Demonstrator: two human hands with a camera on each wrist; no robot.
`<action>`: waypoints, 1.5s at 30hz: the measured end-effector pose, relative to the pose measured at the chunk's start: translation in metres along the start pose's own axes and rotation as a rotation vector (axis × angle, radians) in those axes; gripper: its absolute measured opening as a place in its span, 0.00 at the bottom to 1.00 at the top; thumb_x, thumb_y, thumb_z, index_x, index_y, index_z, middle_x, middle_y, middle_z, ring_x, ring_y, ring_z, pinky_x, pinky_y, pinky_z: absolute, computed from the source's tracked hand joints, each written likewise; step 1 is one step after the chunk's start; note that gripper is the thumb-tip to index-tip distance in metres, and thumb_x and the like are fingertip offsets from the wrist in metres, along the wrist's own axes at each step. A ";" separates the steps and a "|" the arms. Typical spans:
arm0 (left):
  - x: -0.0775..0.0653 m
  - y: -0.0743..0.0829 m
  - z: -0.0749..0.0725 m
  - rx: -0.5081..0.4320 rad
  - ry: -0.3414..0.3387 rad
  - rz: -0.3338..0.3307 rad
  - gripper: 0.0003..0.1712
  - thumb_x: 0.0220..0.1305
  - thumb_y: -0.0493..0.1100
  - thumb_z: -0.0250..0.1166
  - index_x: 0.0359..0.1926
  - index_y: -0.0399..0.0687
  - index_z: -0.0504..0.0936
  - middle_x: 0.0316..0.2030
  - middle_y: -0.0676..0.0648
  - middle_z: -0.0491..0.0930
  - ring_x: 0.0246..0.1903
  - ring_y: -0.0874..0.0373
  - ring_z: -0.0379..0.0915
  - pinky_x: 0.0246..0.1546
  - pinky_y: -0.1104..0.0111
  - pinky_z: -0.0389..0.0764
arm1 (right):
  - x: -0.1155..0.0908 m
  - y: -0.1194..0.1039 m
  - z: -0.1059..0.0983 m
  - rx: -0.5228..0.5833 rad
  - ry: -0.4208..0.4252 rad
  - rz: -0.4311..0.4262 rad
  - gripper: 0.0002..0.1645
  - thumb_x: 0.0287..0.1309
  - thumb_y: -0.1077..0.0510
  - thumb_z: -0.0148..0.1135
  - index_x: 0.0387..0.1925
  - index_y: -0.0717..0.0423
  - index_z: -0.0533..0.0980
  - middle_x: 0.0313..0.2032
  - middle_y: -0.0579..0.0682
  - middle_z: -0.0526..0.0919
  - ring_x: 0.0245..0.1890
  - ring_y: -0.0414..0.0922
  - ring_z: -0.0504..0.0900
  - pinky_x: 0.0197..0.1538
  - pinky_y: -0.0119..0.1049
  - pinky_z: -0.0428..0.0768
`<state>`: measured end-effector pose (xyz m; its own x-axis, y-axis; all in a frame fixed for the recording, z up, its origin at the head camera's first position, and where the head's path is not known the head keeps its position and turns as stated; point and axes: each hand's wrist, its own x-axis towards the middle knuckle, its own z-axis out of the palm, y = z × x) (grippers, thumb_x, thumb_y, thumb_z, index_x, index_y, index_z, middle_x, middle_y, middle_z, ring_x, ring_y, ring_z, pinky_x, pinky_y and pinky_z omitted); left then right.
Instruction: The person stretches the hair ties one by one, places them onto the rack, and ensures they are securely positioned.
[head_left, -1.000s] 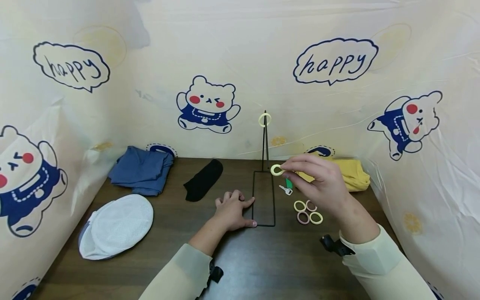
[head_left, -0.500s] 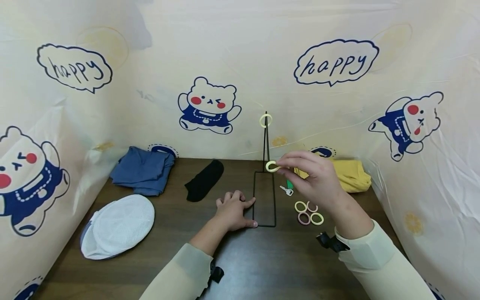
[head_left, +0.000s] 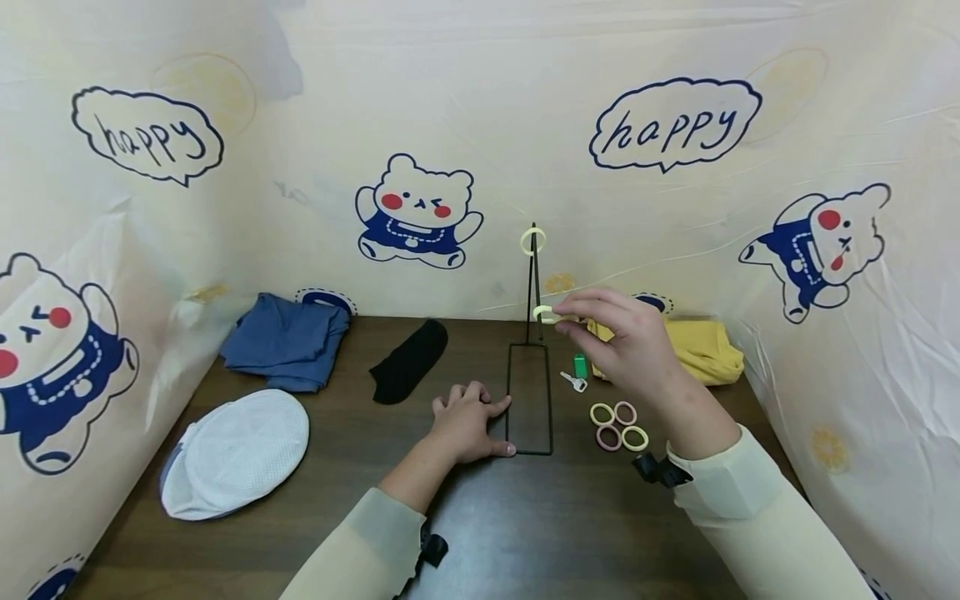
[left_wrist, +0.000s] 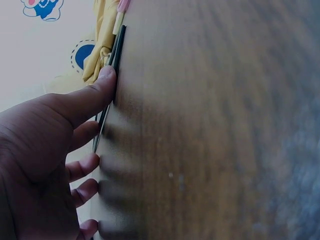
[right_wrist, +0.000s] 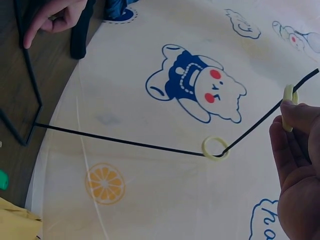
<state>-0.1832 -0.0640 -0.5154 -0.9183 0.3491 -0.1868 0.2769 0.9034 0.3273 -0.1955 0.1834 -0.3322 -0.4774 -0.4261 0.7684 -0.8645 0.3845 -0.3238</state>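
Note:
A black wire stand (head_left: 531, 453) has a flat rectangular base and a tall post whose arm slopes up toward the camera in the right wrist view. My left hand (head_left: 467, 423) presses the base's left side against the table, thumb at the near corner and index finger farther along; its other fingertips rest on the wood. Between thumb and fingers my right hand (head_left: 622, 333) pinches a pale yellow ring (right_wrist: 289, 92). That ring surrounds the arm just behind its free tip (right_wrist: 312, 73). Another pale yellow ring (right_wrist: 205, 147) hangs at the bend where post and arm meet.
Several yellow and pink rings (head_left: 635, 428) lie right of the base. Beyond them are a key (head_left: 577, 384) with a green tag (head_left: 580, 365) and a folded yellow cloth (head_left: 705, 350). To the left lie a black sock (head_left: 408, 362), a blue cloth (head_left: 288, 337) and a white cap (head_left: 243, 450).
My right hand has moved slightly left and away from me, turning the pinched ring from face-on to nearly edge-on and bringing it over the arm's tip. The left hand stays in place.

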 end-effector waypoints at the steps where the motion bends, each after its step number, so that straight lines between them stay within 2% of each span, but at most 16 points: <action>1: 0.000 0.000 0.000 -0.002 0.001 0.002 0.52 0.52 0.75 0.73 0.76 0.74 0.67 0.59 0.50 0.66 0.56 0.47 0.58 0.56 0.41 0.57 | 0.001 0.002 0.000 -0.007 0.003 -0.002 0.16 0.52 0.71 0.77 0.44 0.58 0.88 0.44 0.50 0.89 0.44 0.48 0.88 0.55 0.28 0.78; 11: -0.002 0.004 0.000 -0.004 -0.008 -0.001 0.52 0.52 0.74 0.73 0.76 0.75 0.66 0.59 0.50 0.66 0.55 0.47 0.58 0.54 0.43 0.57 | 0.006 0.022 0.007 -0.076 0.004 0.003 0.15 0.55 0.69 0.77 0.45 0.58 0.88 0.45 0.50 0.89 0.44 0.47 0.88 0.48 0.38 0.83; 21: -0.001 0.003 -0.002 -0.015 -0.001 0.002 0.51 0.52 0.74 0.74 0.76 0.74 0.67 0.58 0.50 0.66 0.55 0.47 0.58 0.54 0.43 0.57 | 0.017 0.038 0.018 -0.085 0.031 0.087 0.14 0.59 0.67 0.75 0.47 0.59 0.87 0.46 0.51 0.88 0.43 0.48 0.88 0.46 0.45 0.84; 25: -0.001 0.003 -0.001 -0.010 -0.001 0.002 0.51 0.52 0.74 0.74 0.76 0.74 0.67 0.57 0.51 0.66 0.55 0.47 0.58 0.54 0.43 0.57 | 0.020 0.046 0.026 -0.062 0.056 0.138 0.14 0.60 0.67 0.74 0.48 0.62 0.86 0.46 0.53 0.87 0.42 0.47 0.87 0.47 0.45 0.85; 36: 0.001 0.001 0.000 -0.003 -0.001 -0.008 0.52 0.51 0.75 0.73 0.76 0.76 0.66 0.58 0.51 0.66 0.55 0.48 0.57 0.54 0.43 0.57 | 0.035 0.057 0.044 -0.033 0.109 0.303 0.17 0.62 0.67 0.71 0.53 0.62 0.84 0.51 0.55 0.84 0.44 0.49 0.87 0.52 0.41 0.84; 45: 0.001 0.001 0.000 -0.006 -0.003 -0.010 0.51 0.51 0.74 0.74 0.76 0.75 0.67 0.57 0.51 0.66 0.55 0.47 0.57 0.54 0.43 0.57 | 0.040 0.066 0.055 0.007 0.162 0.367 0.23 0.62 0.70 0.70 0.59 0.62 0.80 0.56 0.56 0.80 0.50 0.50 0.86 0.53 0.39 0.83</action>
<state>-0.1837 -0.0629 -0.5150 -0.9200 0.3412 -0.1927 0.2665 0.9053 0.3308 -0.2806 0.1464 -0.3534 -0.7240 -0.1263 0.6781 -0.6424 0.4816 -0.5962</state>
